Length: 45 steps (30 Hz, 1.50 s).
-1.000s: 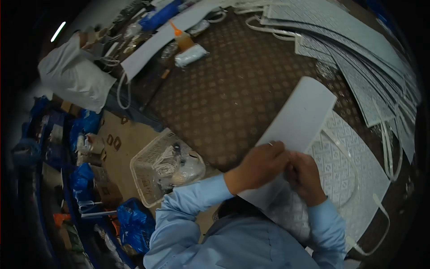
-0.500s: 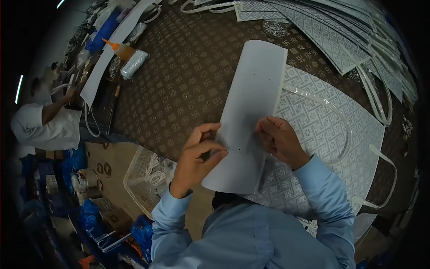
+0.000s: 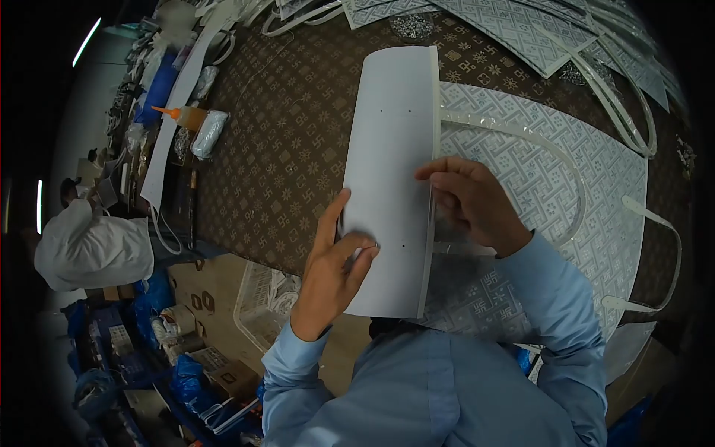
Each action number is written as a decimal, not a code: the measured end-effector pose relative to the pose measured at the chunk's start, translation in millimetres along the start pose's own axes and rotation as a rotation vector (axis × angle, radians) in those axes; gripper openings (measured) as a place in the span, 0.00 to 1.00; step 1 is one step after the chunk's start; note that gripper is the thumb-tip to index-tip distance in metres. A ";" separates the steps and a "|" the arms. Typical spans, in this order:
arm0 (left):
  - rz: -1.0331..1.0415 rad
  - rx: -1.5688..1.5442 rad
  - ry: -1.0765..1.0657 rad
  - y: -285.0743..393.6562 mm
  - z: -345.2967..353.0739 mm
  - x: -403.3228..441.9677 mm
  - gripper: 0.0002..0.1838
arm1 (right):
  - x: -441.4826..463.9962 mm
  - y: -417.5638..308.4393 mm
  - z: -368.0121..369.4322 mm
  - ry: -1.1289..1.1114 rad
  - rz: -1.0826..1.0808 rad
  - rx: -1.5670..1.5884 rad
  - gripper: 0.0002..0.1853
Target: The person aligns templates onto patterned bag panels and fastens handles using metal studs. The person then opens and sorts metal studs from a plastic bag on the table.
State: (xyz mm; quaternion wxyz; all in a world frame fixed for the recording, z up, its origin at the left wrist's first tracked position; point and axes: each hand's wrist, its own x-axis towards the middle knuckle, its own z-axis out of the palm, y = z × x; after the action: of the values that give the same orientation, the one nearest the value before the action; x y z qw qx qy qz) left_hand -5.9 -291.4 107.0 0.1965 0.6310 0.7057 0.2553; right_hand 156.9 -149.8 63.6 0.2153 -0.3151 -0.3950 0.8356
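Note:
A white panel (image 3: 391,179) with small dark holes lies folded over a silver-patterned sheet (image 3: 521,149) that has white strap handles (image 3: 577,190). My left hand (image 3: 324,276) is at the panel's left edge, thumb and a finger pinched near a lower hole, with a tiny shiny thing at their tips. Over the panel's right edge is my right hand (image 3: 480,205), its fingers curled and thumb close under the forefinger; anything between them is too small to tell.
Stacked patterned sheets (image 3: 514,37) with straps lie at the back right. An orange-tipped bottle (image 3: 190,118) and a wrapped white bundle (image 3: 211,135) are at the left. Beyond, a person in white (image 3: 97,249) is near the table. A plastic basket (image 3: 249,305) stands below the table edge.
The view has shifted. My hands have come apart from their earlier meeting over the panel; the left is now at its left edge, the right at its right edge. The panel appears more upright in view.

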 end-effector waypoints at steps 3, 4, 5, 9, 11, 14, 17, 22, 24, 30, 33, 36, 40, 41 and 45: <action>-0.082 -0.144 -0.031 -7.3 -4.1 -1.5 0.02 | -26.7 -12.7 -2.9 -0.057 0.096 0.142 0.11; -0.086 -0.147 -0.025 -13.6 -6.5 -1.2 0.02 | -40.9 -3.5 -0.6 -0.130 0.178 0.173 0.11; -0.060 -0.192 -0.032 -19.4 -8.4 -1.5 0.02 | -59.8 8.1 1.3 -0.201 0.263 0.207 0.11; -0.053 -0.319 -0.058 -22.5 -12.8 -1.1 0.03 | -81.6 48.0 2.1 -0.269 0.480 0.071 0.11; -0.066 -0.287 -0.055 -21.1 -12.4 -0.3 0.02 | -80.7 48.2 8.7 -0.162 0.492 -0.027 0.11; -0.090 -0.265 -0.037 -19.8 -11.3 2.8 0.02 | -70.1 46.2 11.7 -0.108 0.359 0.079 0.10; -0.134 -0.261 -0.025 -20.8 -13.1 5.8 0.02 | -55.0 67.7 10.6 -0.231 0.266 0.356 0.13; -0.127 -0.227 -0.018 -25.0 -13.3 8.2 0.03 | -46.8 67.2 31.0 0.006 0.109 -0.061 0.16; -0.250 -0.326 -0.078 -22.7 -19.5 8.5 0.03 | -48.5 64.8 30.8 -0.011 0.040 -0.100 0.16; -0.183 -0.440 -0.052 -34.5 -13.0 2.1 0.04 | -50.1 64.8 32.3 -0.049 -0.009 -0.055 0.15; -0.328 -0.864 0.045 -33.3 -0.9 -0.6 0.08 | -52.5 63.8 30.3 -0.054 -0.034 -0.027 0.16; -0.301 -0.908 -0.004 -38.4 -2.2 -1.4 0.14 | -51.2 55.8 37.0 -0.059 0.042 0.061 0.17; -0.377 -0.969 0.024 -37.4 0.7 2.0 0.17 | -55.7 61.4 30.6 -0.022 0.184 0.014 0.18; -0.444 -0.968 -0.066 -42.0 1.4 1.8 0.19 | -56.0 65.3 29.5 -0.069 0.172 0.013 0.18; -0.421 -0.824 -0.073 -50.1 1.3 1.8 0.35 | -55.6 68.9 26.1 -0.068 0.181 0.141 0.20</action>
State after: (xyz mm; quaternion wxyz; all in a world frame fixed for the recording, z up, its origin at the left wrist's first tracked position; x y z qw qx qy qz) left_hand -45.0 -293.1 75.6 0.5029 0.3519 0.6509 0.4467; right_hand 170.5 -238.3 41.3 0.1472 -0.3052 -0.3121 0.8876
